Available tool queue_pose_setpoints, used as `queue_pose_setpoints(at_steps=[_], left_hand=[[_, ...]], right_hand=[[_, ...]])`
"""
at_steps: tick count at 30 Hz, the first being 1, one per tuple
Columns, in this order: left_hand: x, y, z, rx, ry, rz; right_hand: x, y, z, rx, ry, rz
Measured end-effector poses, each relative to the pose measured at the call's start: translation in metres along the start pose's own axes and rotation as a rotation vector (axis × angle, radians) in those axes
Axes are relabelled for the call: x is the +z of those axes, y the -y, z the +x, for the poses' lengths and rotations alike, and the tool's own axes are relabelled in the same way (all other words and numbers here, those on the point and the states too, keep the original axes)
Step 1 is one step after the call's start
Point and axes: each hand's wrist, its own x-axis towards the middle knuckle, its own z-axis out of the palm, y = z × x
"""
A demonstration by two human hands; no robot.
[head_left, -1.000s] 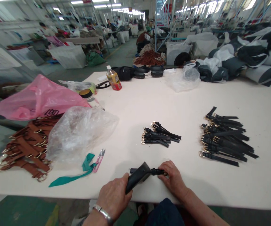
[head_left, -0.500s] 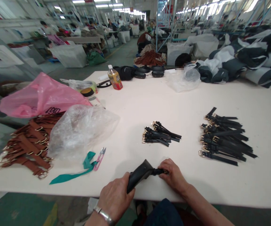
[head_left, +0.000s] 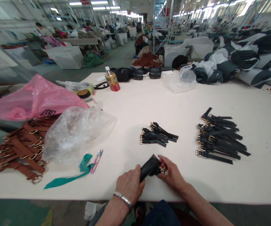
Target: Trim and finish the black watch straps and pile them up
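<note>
My left hand [head_left: 131,182] is wrapped round a thick black leather piece [head_left: 147,168], perhaps a bundle of straps, held just above the front of the table. At its far end my right hand [head_left: 173,175] has its fingers closed about a gold buckle [head_left: 161,170], partly hidden by the fingertips. Beyond both hands lies a small pile of black buckled straps [head_left: 157,135]. A larger pile of similar straps [head_left: 222,139] is farther right, buckles facing left.
On the left are brown straps [head_left: 26,141], a pink bag [head_left: 38,97], a clear plastic bag [head_left: 79,131], a teal ribbon [head_left: 67,180] and pink-handled thread snips [head_left: 96,161]. A drink bottle [head_left: 112,80] stands at the back of the white table [head_left: 126,116].
My left hand has moved right and slightly up with the black leather piece, closer to my right hand. The gold buckle now shows at my right fingertips. The view has shifted slightly.
</note>
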Motion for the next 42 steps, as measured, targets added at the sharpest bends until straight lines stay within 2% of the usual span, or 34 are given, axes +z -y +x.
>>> queue_pose_setpoints(at_steps=[4, 7, 11, 14, 17, 19, 22, 25, 29, 36, 39, 42], left_hand=[[0.003, 0.026, -0.005, -0.065, 0.017, 0.003], [0.006, 0.043, -0.013, -0.102, 0.025, 0.004], [0.015, 0.052, -0.021, -0.133, 0.043, -0.028], [0.024, 0.053, -0.024, -0.146, 0.051, -0.063], [0.03, 0.053, -0.026, -0.156, 0.039, -0.069], [0.031, 0.053, -0.026, -0.159, 0.035, -0.064], [0.031, 0.052, -0.025, -0.154, 0.046, -0.071], [0.031, 0.052, -0.023, -0.155, 0.051, -0.08], [0.031, 0.053, -0.024, -0.165, 0.057, -0.099], [0.03, 0.057, -0.031, -0.18, 0.035, -0.147], [0.032, 0.058, -0.036, -0.175, 0.019, -0.147], [0.033, 0.058, -0.042, -0.178, 0.006, -0.144]], right_hand=[[0.004, 0.002, -0.005, 0.016, -0.047, -0.007], [0.002, 0.004, -0.005, -0.02, -0.014, -0.105], [-0.011, 0.002, 0.004, -0.143, 0.033, -0.221], [-0.02, -0.002, 0.009, -0.201, -0.043, -0.28], [-0.019, -0.002, 0.003, -0.12, -0.206, -0.351], [-0.014, 0.004, -0.006, -0.011, -0.255, -0.445], [-0.004, 0.015, -0.016, 0.098, -0.181, -0.615], [0.003, 0.024, -0.013, 0.168, -0.126, -0.694], [0.005, 0.03, 0.001, 0.222, -0.08, -0.681], [-0.003, 0.032, 0.011, 0.185, -0.011, -0.573], [-0.009, 0.031, 0.011, 0.144, 0.043, -0.459], [-0.012, 0.03, 0.011, 0.125, 0.096, -0.245]])
